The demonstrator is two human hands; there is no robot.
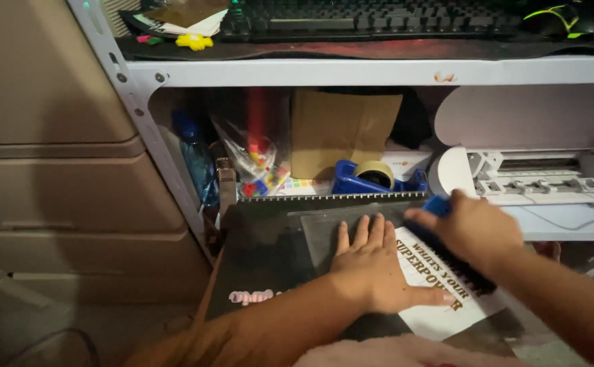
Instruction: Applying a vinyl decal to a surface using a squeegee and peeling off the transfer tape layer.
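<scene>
My left hand [372, 261] lies flat, fingers spread, on a clear sheet [317, 228] that covers a dark mat [256, 245]. Under its thumb lies a white sheet with black lettering [433, 285]. My right hand [477, 228] is closed around a blue-handled tool [436, 206] and presses it onto the white sheet, to the right of the left hand. The tool's lower end is hidden by the hand.
A white cutting machine [535, 177] stands on the low shelf at right. Behind the mat sit a blue tape dispenser [372, 178], a brown paper bag [341, 132], a plastic bag of small coloured bits [259, 160] and a blue bottle [195, 160]. Beige drawers [59, 177] fill the left.
</scene>
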